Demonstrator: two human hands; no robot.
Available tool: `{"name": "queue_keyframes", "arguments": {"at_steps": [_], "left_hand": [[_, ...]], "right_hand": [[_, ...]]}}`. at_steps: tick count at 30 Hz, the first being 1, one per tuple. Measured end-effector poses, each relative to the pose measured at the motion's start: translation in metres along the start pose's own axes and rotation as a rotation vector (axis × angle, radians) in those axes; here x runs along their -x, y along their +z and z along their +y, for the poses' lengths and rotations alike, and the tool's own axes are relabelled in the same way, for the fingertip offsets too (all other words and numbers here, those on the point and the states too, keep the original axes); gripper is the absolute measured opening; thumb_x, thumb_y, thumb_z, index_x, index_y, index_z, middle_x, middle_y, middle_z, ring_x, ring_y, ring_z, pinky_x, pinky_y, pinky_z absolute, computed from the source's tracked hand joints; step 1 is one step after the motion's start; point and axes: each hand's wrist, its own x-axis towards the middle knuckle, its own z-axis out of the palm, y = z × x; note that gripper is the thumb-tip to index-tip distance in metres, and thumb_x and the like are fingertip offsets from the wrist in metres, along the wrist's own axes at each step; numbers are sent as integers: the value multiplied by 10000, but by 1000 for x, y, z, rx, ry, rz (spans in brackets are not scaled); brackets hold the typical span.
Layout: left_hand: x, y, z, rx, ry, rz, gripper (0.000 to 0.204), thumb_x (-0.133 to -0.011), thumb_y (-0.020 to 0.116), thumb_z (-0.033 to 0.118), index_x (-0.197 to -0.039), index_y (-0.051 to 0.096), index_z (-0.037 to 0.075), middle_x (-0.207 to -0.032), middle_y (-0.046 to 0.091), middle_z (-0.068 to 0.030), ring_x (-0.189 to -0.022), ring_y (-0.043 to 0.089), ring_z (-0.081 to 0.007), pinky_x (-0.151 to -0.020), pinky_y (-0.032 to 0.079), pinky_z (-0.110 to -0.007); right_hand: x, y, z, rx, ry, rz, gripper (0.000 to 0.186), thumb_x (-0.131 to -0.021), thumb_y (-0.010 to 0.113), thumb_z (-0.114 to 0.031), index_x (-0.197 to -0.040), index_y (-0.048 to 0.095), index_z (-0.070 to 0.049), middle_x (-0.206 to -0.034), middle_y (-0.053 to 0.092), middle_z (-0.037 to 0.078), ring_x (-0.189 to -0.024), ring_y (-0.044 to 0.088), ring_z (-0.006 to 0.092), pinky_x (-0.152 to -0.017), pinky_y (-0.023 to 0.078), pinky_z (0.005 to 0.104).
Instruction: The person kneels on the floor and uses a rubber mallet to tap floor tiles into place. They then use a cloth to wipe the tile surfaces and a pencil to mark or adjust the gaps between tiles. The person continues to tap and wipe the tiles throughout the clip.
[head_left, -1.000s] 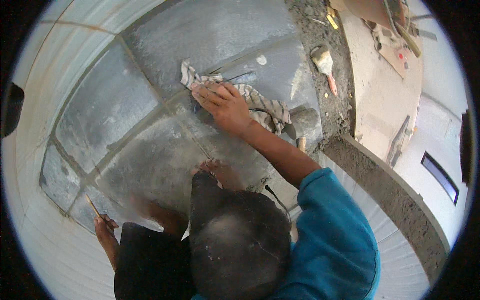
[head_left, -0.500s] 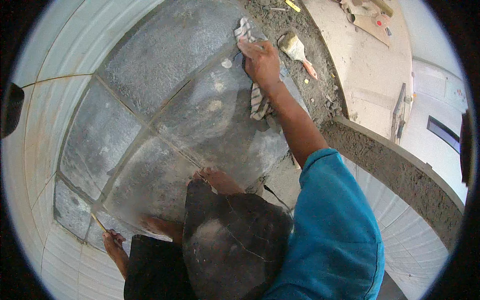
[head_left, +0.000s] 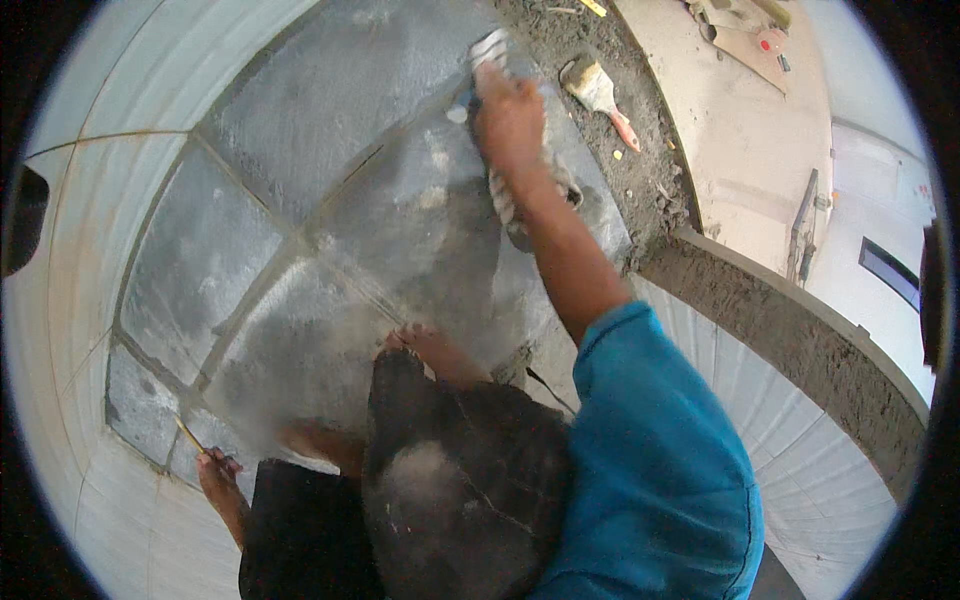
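My right hand (head_left: 512, 125), blurred a little, is closed on a striped grey-and-white cloth (head_left: 490, 47) pressed against the grey floor tile (head_left: 425, 235). Part of the cloth trails out below my wrist. Far to the lower left, my left hand (head_left: 220, 470) grips a thin yellowish stick (head_left: 188, 435), its tip over a small corner tile (head_left: 140, 405). The stick's exact kind is too small to make out. Pale spots and smears mark the tile near the cloth.
A paintbrush (head_left: 603, 100) with a reddish handle lies on rough mortar (head_left: 640, 180) at the upper right. A low cement-edged wall (head_left: 780, 320) curves along the right. White wall tiles (head_left: 100, 200) line the left. My bare foot (head_left: 435, 350) rests on the floor.
My right hand, with the cloth, has shifted slightly left over the tile, and the trailing cloth has bunched up under my wrist. My left hand has moved slightly, still holding the stick.
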Motion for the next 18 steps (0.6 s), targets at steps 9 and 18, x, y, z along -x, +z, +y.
{"name": "queue_keyframes", "arguments": {"at_steps": [9, 18], "left_hand": [[28, 31, 23, 12, 9, 39, 339, -1083, 520, 418, -1079, 552, 80, -962, 558, -34, -791, 547, -158, -753, 469, -341], [32, 35, 37, 9, -49, 57, 345, -1109, 462, 415, -1068, 558, 86, -980, 554, -30, -833, 545, -148, -810, 445, -326]], "right_hand": [[-10, 3, -4, 80, -24, -126, 390, -805, 635, -77, -1178, 693, 22, -1152, 724, 230, -836, 664, 329, -876, 459, 451], [67, -2, -160, -203, -199, -177, 524, -743, 672, -60, -1258, 664, 37, -1321, 675, 220, -946, 626, 339, -889, 479, 437]]}}
